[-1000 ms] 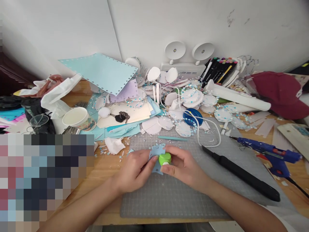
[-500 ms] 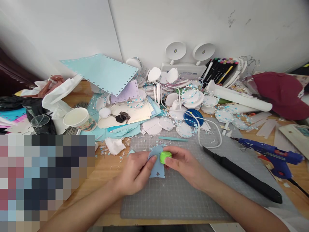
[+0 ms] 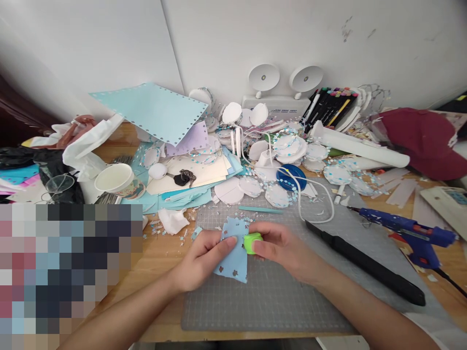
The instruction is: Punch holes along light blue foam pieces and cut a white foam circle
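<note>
At the lower edge of the frame we see the bare front of a light-brown wooden table (image 3: 164, 325), and on it a grey gridded cutting mat (image 3: 270, 306). Above the mat, at the centre, our left hand (image 3: 199, 262) pinches a small light-blue paper sheet (image 3: 233, 260) with its thumb on top; flower-shaped holes run along the sheet's lower part. Our right hand (image 3: 286, 250) grips a bright-green plastic punch (image 3: 251, 243), which meets the sheet's right edge; we cannot tell whether paper sits in its slot. The two hands are apart, with sheet and punch between them.

To the right lies a long black-handled cutter (image 3: 368, 265) slanting across the mat, and beyond it a blue glue gun (image 3: 408, 226). Farther up, a thin teal strip (image 3: 260, 209) lies above the sheet, and a white paper cup (image 3: 133, 188) stands at the left. Behind these we see white paper discs (image 3: 228, 189) heaped mid-frame. At the upper right are a rack of black pens (image 3: 330, 107) and a maroon cap (image 3: 419, 141); a white two-headed lamp (image 3: 264, 77) stands before the white wall (image 3: 233, 34).
</note>
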{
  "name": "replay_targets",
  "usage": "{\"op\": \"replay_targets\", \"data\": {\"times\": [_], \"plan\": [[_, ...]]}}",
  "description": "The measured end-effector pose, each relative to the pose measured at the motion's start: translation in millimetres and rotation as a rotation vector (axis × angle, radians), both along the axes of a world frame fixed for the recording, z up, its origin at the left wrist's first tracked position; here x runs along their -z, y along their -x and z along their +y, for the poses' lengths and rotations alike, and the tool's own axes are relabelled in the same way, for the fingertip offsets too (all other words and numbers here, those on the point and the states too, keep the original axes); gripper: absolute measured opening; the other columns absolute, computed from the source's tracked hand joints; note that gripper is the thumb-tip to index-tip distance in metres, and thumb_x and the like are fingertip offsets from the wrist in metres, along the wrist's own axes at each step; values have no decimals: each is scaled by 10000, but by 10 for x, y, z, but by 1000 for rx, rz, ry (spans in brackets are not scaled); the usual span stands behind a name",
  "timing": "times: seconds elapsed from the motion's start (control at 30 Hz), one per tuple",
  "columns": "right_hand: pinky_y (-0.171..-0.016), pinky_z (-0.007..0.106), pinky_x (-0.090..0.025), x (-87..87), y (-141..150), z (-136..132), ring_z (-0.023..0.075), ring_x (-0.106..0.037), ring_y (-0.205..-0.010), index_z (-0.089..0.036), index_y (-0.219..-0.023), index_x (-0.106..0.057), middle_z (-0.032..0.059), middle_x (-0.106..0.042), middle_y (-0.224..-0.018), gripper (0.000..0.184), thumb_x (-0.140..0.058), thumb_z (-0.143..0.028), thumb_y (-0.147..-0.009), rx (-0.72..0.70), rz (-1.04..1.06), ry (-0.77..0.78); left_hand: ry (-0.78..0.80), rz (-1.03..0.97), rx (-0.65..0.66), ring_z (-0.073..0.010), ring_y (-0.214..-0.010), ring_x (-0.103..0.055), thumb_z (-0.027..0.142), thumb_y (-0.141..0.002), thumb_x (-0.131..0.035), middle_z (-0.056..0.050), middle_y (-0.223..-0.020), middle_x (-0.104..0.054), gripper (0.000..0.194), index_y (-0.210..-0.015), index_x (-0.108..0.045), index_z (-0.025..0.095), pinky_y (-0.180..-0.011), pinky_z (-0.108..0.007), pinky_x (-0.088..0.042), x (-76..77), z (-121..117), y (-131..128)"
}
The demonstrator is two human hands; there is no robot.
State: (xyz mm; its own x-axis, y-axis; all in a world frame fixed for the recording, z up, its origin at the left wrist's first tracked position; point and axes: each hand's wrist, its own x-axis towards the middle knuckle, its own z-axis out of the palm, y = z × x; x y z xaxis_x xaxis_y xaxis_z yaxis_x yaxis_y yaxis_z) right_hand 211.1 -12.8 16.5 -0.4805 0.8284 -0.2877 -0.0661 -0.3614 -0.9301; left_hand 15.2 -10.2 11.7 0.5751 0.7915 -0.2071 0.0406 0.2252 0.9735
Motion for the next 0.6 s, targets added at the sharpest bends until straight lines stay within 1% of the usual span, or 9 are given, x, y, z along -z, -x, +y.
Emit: {"op": "replay_targets", "data": {"times": [0.1, 0.2, 0.27, 0.33, 0.4, 0.47, 0.53, 0.6], "plan": [[-553, 239, -317, -19, -3, 0, 97, -406, -616, -170, -765, -590, -26, -468, -671, 305, -657, -467, -772, -33, -3, 23, -56, 28, 50, -64, -454, -330, 491, -901, -426, 37, -496, -394, 485, -553, -444, 153, -417, -192, -258, 5, 2, 8], [-518, 239, -289, -19, 7, 3, 94, -381, -570, -175, -681, -549, -39, -424, -616, 337, -667, -484, -742, -16, -122, -11, -131, 60, 58, -64, -453, -331, 449, -917, -413, 42, -499, -379, 456, -564, -420, 161, -412, -189, -256, 26, 7, 15], [-502, 241, -276, -8, 2, 14, 94, -365, -543, -183, -625, -505, -46, -390, -586, 364, -643, -495, -751, 34, -187, -47, -174, 72, 43, -60, -449, -319, 425, -926, -404, 45, -494, -369, 452, -556, -394, 165, -411, -188, -249, 40, 11, 23], [-497, 243, -285, -2, -15, 36, 98, -375, -530, -187, -606, -477, -42, -399, -575, 385, -587, -508, -787, 135, -181, -49, -204, 77, 17, -58, -447, -308, 417, -929, -402, 46, -486, -359, 461, -542, -365, 169, -412, -190, -241, 48, 16, 34], [-512, 246, -318, -15, -37, 64, 109, -420, -552, -185, -636, -493, -25, -457, -598, 359, -546, -495, -810, 247, -100, -13, -197, 71, -11, -59, -442, -304, 426, -927, -403, 46, -482, -355, 469, -536, -355, 172, -410, -194, -235, 48, 20, 45], [-552, 247, -358, -44, -50, 85, 120, -478, -612, -176, -724, -545, 2, -529, -683, 259, -563, -427, -787, 279, 36, 51, -170, 54, -25, -60, -437, -305, 447, -921, -410, 46, -485, -359, 471, -541, -366, 172, -405, -196, -234, 44, 22, 50], [-590, 250, -377, -70, -49, 87, 127, -514, -667, -171, -821, -575, 24, -567, -787, 193, -576, -350, -750, 215, 160, 115, -144, 38, -25, -61, -440, -305, 466, -915, -413, 44, -494, -366, 468, -553, -384, 170, -405, -195, -238, 42, 22, 48], [-583, 247, -368, -73, -35, 69, 120, -516, -660, -167, -854, -582, 25, -564, -804, 194, -573, -331, -749, 113, 204, 149, -129, 34, -17, -63, -453, -308, 471, -914, -410, 43, -508, -369, 460, -569, -397, 168, -410, -192, -242, 42, 22, 42]]}}
